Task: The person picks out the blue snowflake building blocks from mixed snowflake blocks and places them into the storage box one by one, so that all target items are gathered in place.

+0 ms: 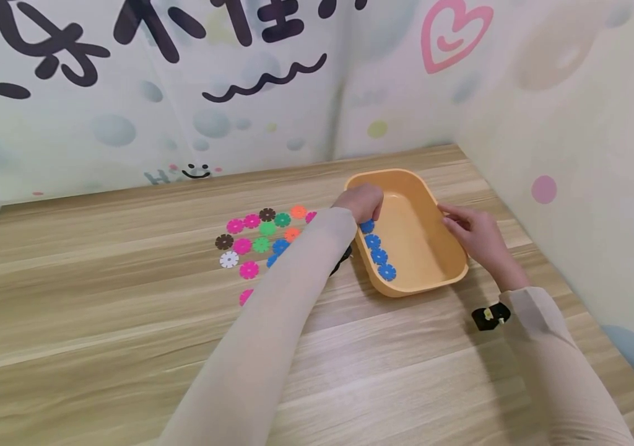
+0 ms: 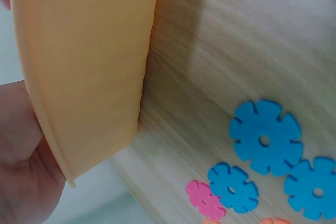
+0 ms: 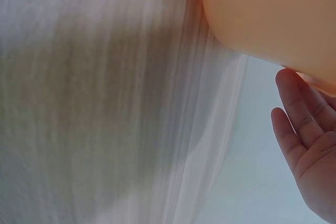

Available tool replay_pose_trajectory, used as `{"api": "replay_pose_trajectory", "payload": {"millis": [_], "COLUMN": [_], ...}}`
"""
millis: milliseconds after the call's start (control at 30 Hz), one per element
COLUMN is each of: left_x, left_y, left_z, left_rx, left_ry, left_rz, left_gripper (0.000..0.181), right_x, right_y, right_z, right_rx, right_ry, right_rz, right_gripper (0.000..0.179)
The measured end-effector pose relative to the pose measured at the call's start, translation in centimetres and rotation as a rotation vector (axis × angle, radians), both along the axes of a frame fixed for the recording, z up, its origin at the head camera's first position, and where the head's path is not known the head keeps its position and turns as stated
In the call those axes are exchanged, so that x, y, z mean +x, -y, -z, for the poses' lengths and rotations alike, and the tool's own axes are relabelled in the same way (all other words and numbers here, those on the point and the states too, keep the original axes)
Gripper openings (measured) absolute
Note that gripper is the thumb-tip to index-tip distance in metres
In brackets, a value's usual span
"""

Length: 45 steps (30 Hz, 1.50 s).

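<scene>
A yellow-orange plastic basin point(image 1: 414, 248) stands on the wooden table. My left hand point(image 1: 360, 201) reaches over its left rim, fingers bent downward at a blue snowflake disc point(image 1: 368, 227) inside; the fingertips are partly hidden. Below it, more blue discs point(image 1: 379, 256) form a row along the basin's left wall. My right hand point(image 1: 478, 238) holds the right rim, thumb on the inner side and fingers outside. In the left wrist view the left hand point(image 2: 23, 156) overlaps the basin's edge. The right wrist view has the right hand point(image 3: 315, 145) against the basin's outer side.
Left of the basin lie loose snowflake discs: pink point(image 1: 249, 270), green point(image 1: 261, 244), brown point(image 1: 225, 241), white point(image 1: 229, 259), orange point(image 1: 298, 212) and blue point(image 1: 280, 246). My left forearm covers part of them. A printed wall cloth point(image 1: 295, 111) rises behind the table point(image 1: 99, 297).
</scene>
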State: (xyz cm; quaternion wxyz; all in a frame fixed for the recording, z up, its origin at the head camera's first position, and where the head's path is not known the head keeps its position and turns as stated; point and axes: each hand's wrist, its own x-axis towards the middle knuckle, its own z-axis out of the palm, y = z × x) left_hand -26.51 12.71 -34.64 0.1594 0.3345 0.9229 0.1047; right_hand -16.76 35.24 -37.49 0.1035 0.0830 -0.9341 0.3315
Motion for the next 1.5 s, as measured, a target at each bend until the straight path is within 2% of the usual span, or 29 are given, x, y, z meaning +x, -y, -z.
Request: {"api": "replay_pose_trajectory", "payload": {"millis": [333, 533, 633, 767, 867, 933, 1133, 1233, 1333, 1500], "left_x": [0.0, -0.2, -0.3, -0.5, -0.5, -0.4, 0.6, 1.1, 1.7, 2.8], "left_y": [0.1, 0.3, 0.5, 0.7, 1.0, 1.3, 3.5, 5.1, 6.7, 9.5], "left_z": [0.2, 0.5, 0.6, 0.3, -0.3, -0.9, -3.0, -3.5, -3.6, -2.9], "left_rx": [-0.03, -0.026, 0.012, 0.083, 0.138, 0.178, 0.303, 0.363, 0.392, 0.406], "left_ry": [-0.033, -0.047, -0.026, 0.002, 0.001, 0.001, 0.02, 0.052, 0.079, 0.118], "left_rz": [0.0, 0.005, 0.014, 0.072, 0.126, 0.141, 0.157, 0.14, 0.129, 0.094], "left_gripper": [0.015, 0.01, 0.013, 0.021, 0.024, 0.023, 0.019, 0.017, 0.016, 0.016], "right_x": [-0.1, -0.1, -0.1, 0.0, 0.1, 0.2, 0.3, 0.2, 0.2, 0.3], "right_y": [0.2, 0.4, 0.4, 0.4, 0.4, 0.4, 0.5, 0.6, 0.6, 0.5], "right_z": [-0.1, -0.2, -0.3, -0.4, -0.5, -0.5, -0.7, -0.6, -0.6, -0.5], "right_rx": [0.0, 0.002, -0.002, -0.008, -0.007, -0.004, 0.017, 0.018, 0.022, 0.024], "right_ry": [0.006, 0.012, 0.017, 0.027, 0.029, 0.03, 0.039, 0.037, 0.031, 0.021], "right_rz": [-0.005, -0.005, -0.004, -0.001, 0.001, 0.0, 0.009, 0.005, 0.003, 0.005], "right_gripper": [0.03, 0.03, 0.03, 0.03, 0.031, 0.031, 0.031, 0.031, 0.031, 0.03]}}
